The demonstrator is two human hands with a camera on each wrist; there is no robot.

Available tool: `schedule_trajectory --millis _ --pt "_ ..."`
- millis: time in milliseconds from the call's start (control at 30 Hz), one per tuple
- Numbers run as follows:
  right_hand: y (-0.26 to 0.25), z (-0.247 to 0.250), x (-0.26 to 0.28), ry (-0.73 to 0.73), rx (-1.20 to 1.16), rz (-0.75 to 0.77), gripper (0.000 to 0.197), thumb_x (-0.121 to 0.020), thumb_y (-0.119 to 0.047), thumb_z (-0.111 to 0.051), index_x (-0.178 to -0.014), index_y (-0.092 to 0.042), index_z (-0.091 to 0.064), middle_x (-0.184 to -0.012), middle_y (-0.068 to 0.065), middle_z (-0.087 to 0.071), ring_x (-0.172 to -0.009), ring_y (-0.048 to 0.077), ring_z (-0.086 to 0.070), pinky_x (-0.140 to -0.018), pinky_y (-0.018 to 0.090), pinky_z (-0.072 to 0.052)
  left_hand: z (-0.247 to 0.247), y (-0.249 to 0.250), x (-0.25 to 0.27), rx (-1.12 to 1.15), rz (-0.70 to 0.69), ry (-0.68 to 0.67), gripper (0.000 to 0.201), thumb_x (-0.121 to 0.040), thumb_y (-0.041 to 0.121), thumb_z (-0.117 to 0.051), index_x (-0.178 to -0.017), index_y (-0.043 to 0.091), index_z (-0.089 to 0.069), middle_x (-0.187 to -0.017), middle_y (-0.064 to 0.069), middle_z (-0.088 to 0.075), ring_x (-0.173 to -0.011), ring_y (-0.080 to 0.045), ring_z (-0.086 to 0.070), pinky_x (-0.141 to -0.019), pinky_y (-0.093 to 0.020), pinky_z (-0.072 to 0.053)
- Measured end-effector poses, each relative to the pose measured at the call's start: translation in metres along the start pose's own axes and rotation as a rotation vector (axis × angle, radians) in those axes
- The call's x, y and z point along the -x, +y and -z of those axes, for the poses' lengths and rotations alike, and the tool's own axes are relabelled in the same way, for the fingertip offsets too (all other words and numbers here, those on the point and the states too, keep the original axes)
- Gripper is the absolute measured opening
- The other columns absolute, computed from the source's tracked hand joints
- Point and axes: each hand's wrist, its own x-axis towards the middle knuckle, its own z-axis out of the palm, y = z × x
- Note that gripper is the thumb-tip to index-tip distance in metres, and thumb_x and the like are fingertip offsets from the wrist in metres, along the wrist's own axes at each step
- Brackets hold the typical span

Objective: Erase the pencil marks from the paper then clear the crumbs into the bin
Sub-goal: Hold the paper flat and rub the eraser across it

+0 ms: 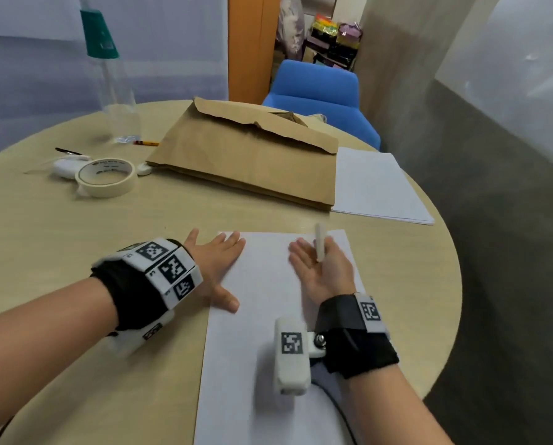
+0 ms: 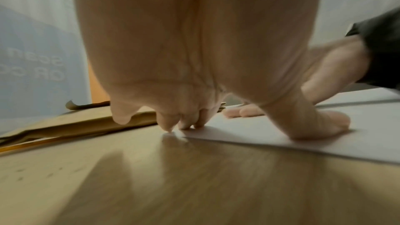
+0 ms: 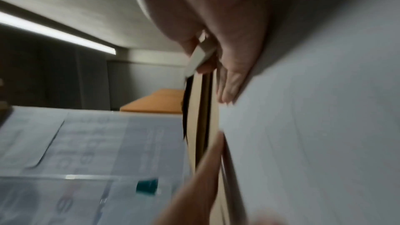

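Note:
A white sheet of paper [image 1: 268, 316] lies on the round wooden table [image 1: 76, 236] in front of me. My left hand [image 1: 223, 248] lies flat and open on the sheet's left edge, its fingertips [image 2: 188, 124] and thumb pressing the paper [image 2: 324, 134]. My right hand [image 1: 313, 252] stands on its little-finger side on the upper part of the sheet, palm facing left, fingers straight. Its thumb pinches a white eraser [image 1: 319, 242] against the hand; in the right wrist view the eraser [image 3: 199, 56] juts out above the paper [image 3: 314, 126]. I make out no pencil marks or crumbs.
A brown paper bag [image 1: 252, 155] lies flat just beyond the sheet, beside a stack of white paper [image 1: 374, 187]. At the back left are a masking-tape roll [image 1: 106, 176], a clear bottle [image 1: 114, 91] and a pencil [image 1: 146, 143]. A blue chair [image 1: 320, 91] stands behind the table.

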Motion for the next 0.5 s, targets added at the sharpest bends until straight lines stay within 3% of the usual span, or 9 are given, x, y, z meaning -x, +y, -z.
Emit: schedule_trajectory --millis 67,167,233,300,367,433,500 --pt "-0.027 0.018 -0.010 0.248 -0.118 0.228 0.025 -0.094 -0.021 -0.045 -0.074 -0.008 -0.050 -0.061 0.004 -0.056 -0.053 0.013 -0.054 -0.047 0.021 -0.044 0.000 -0.001 0.000 -0.002 -0.013 -0.005 0.118 -0.075 0.067 -0.056 -0.147 0.014 0.020 -0.157 -0.001 0.021 -0.147 -0.018 0.013 -0.115 -0.052 0.009" --pt "-0.045 0.030 -0.006 0.407 -0.145 0.380 0.025 -0.092 -0.021 -0.042 -0.068 -0.012 -0.046 -0.063 0.000 -0.046 -0.053 0.011 -0.044 -0.046 0.018 -0.035 0.001 -0.001 -0.001 -0.010 -0.026 -0.020 0.119 -0.074 0.068 -0.055 -0.147 0.013 0.021 -0.157 -0.002 0.023 -0.147 -0.019 0.013 -0.115 -0.052 0.009" --pt "-0.035 0.021 0.007 0.276 -0.132 0.312 0.025 -0.094 -0.023 -0.042 -0.074 -0.011 -0.051 -0.064 0.001 -0.057 -0.057 0.011 -0.054 -0.052 0.018 -0.044 0.001 0.000 -0.002 -0.007 -0.026 -0.035 0.119 -0.075 0.067 -0.056 -0.147 0.012 0.021 -0.156 -0.002 0.023 -0.147 -0.020 0.012 -0.115 -0.051 0.009" --pt "-0.013 0.002 0.019 0.037 -0.061 0.150 0.027 -0.097 -0.025 -0.041 -0.082 -0.008 -0.056 -0.071 0.005 -0.066 -0.067 0.014 -0.064 -0.065 0.022 -0.052 0.002 0.001 -0.001 -0.006 -0.024 -0.037 0.118 -0.075 0.065 -0.056 -0.147 0.012 0.021 -0.156 -0.002 0.023 -0.147 -0.019 0.012 -0.115 -0.051 0.009" --pt "0.010 -0.013 0.026 -0.165 0.083 -0.029 0.030 -0.099 -0.027 -0.040 -0.085 -0.006 -0.057 -0.083 0.009 -0.067 -0.079 0.021 -0.064 -0.077 0.028 -0.051 0.003 0.002 -0.002 -0.003 -0.020 -0.039 0.117 -0.076 0.064 -0.057 -0.147 0.012 0.020 -0.156 -0.002 0.023 -0.147 -0.018 0.012 -0.115 -0.051 0.008" --pt "0.015 -0.015 0.024 -0.199 0.113 -0.116 0.032 -0.099 -0.028 -0.039 -0.081 -0.007 -0.056 -0.086 0.011 -0.065 -0.082 0.023 -0.062 -0.079 0.030 -0.050 0.002 0.001 -0.002 0.002 -0.019 -0.044 0.117 -0.076 0.064 -0.057 -0.147 0.012 0.021 -0.156 -0.002 0.024 -0.147 -0.018 0.013 -0.115 -0.052 0.008" --pt "0.001 -0.003 0.013 -0.080 -0.002 -0.079 0.033 -0.099 -0.027 -0.038 -0.077 -0.007 -0.052 -0.089 0.015 -0.063 -0.084 0.026 -0.062 -0.080 0.034 -0.050 0.001 0.000 -0.002 0.014 -0.023 -0.047 0.118 -0.075 0.065 -0.057 -0.147 0.013 0.021 -0.156 -0.001 0.025 -0.147 -0.017 0.013 -0.115 -0.052 0.007"
